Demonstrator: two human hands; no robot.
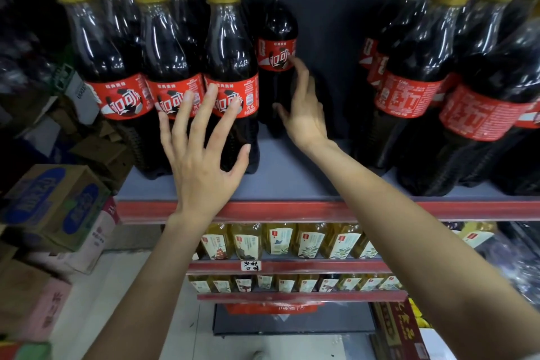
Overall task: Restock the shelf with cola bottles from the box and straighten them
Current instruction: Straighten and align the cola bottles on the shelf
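Cola bottles stand upright in rows on the shelf, yellow caps up, red labels facing out. One group fills the left end up to the front edge; a second group fills the right end. Between them the shelf is bare, save one bottle set back toward the rear, just beside the left group.

Left hand: released, fingers spread and straight, held in front of the front-row bottles at the left group; contact cannot be confirmed. Right hand: released, fingers straight, just beside the rear bottle's right side, thumb low near its body; it grasps nothing.

Lower shelves carry yellow bottles. Cartons are stacked on the floor at left.
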